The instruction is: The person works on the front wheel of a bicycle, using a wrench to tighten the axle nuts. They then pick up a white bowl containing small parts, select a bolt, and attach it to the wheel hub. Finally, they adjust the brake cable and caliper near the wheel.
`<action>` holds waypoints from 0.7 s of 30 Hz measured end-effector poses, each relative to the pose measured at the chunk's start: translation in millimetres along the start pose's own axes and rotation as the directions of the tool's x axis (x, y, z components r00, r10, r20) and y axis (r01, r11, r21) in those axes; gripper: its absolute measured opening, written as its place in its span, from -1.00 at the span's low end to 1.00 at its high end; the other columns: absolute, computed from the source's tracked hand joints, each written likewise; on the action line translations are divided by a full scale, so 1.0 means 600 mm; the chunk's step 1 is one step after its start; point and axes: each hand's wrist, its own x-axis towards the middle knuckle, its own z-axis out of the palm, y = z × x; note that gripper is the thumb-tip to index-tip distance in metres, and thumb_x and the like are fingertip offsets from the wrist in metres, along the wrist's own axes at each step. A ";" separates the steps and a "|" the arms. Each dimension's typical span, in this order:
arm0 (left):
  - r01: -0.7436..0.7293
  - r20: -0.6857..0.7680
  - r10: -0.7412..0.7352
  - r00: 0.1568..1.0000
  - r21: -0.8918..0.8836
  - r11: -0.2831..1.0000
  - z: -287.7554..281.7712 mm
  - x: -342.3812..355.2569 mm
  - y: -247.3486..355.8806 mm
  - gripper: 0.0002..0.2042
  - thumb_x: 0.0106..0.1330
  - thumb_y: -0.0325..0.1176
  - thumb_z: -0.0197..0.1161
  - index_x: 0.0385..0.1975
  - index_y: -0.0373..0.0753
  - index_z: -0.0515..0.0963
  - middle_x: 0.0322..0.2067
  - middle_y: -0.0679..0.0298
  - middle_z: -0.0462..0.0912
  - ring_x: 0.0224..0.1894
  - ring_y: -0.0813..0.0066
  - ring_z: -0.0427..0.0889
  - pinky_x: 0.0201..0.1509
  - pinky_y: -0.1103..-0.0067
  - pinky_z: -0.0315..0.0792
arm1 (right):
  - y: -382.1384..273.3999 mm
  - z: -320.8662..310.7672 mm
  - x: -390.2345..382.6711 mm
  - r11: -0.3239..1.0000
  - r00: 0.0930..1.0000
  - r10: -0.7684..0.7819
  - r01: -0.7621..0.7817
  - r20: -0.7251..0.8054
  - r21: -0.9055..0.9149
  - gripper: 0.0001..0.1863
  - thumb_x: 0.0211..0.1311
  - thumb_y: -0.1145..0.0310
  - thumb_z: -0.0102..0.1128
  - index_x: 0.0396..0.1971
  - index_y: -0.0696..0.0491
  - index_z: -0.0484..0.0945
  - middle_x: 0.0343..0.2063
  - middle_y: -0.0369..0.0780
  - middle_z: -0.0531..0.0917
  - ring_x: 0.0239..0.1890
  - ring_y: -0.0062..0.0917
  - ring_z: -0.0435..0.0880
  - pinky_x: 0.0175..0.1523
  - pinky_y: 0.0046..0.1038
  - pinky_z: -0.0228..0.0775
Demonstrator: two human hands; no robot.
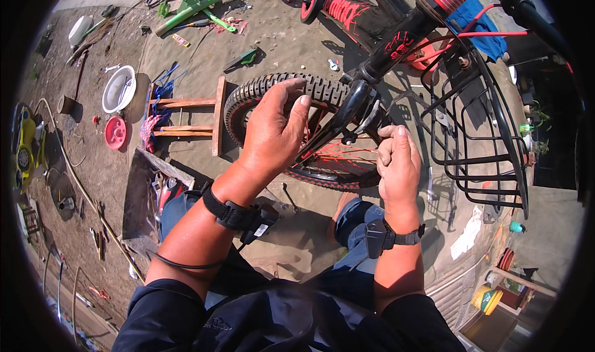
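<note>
Head view shows me a person bent over a black bike with red marks. Its front wheel is right ahead of the person, in the black fork, with red spokes below the fat tyre. The left hand is over the wheel. Its fingers bend and its thumb stands a little apart from them, so that grip is apart. I cannot tell if it touches the tyre. The right hand is up just right of the fork. Its fingers curl in, with the thumb close beside them. I cannot tell if that grip has something small in it.

A wood stool is just left of the wheel. Farther left are a white bowl and a pink bowl on the ground. A tool box is by the left knee, and a spanner lies below the wheel. On the right, a black wire basket hangs near the bike, with a blue cloth behind.
</note>
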 end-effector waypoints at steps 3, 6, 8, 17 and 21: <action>-0.071 -0.045 0.071 0.996 0.005 0.997 -0.008 -0.001 -0.006 -0.75 0.49 -0.42 0.10 0.07 -0.41 0.44 -0.18 0.25 0.61 -0.17 0.60 0.55 -0.03 0.61 0.48 | -0.016 -0.002 -0.008 0.914 0.989 0.097 -0.132 0.108 0.383 -0.54 0.53 -0.01 -0.16 -0.24 0.12 0.47 -0.69 -0.39 0.28 -0.76 -0.72 0.16 -0.67 -0.65 -0.06; -0.099 -0.068 0.099 0.993 0.009 0.995 -0.016 -0.008 0.005 -0.77 0.47 -0.42 0.13 0.02 -0.39 0.46 -0.21 0.23 0.62 -0.20 0.59 0.58 -0.07 0.61 0.49 | -0.028 0.004 -0.022 0.647 0.917 0.130 -0.367 0.377 0.669 -0.51 0.52 -0.06 -0.17 -0.18 0.11 0.49 -0.63 -0.34 0.31 -0.74 -0.67 0.21 -0.69 -0.64 -0.03; -0.131 -0.102 0.129 0.986 -0.011 0.991 -0.016 -0.013 0.013 -0.79 0.44 -0.40 0.17 -0.04 -0.38 0.50 -0.24 0.15 0.65 -0.21 0.50 0.65 -0.09 0.56 0.53 | -0.028 0.017 -0.035 0.518 0.874 0.148 -0.467 0.462 0.717 -0.49 0.52 -0.07 -0.18 -0.15 0.12 0.49 -0.59 -0.31 0.34 -0.71 -0.65 0.26 -0.69 -0.64 0.00; -0.340 -0.070 0.339 0.938 0.003 0.940 -0.046 -0.031 0.036 -0.88 0.34 -0.48 0.26 -0.19 -0.34 0.57 -0.42 0.26 0.55 -0.42 0.56 0.52 -0.33 0.61 0.44 | -0.013 0.050 -0.049 0.413 0.818 0.049 -0.539 0.573 0.734 -0.21 0.43 -0.27 -0.24 0.19 0.22 0.36 0.13 0.06 0.50 0.25 -0.07 0.45 0.30 -0.12 0.40; -0.532 0.177 0.511 0.841 0.110 0.839 -0.061 -0.036 0.059 -0.86 0.19 -0.54 0.35 -0.27 -0.31 0.59 -0.41 0.21 0.55 -0.41 0.37 0.52 -0.34 0.55 0.42 | -0.026 0.064 -0.054 0.394 0.834 0.150 -0.543 0.531 0.741 -0.15 0.36 -0.35 -0.18 0.20 0.21 0.36 0.19 0.08 0.45 0.27 -0.05 0.40 0.36 -0.07 0.29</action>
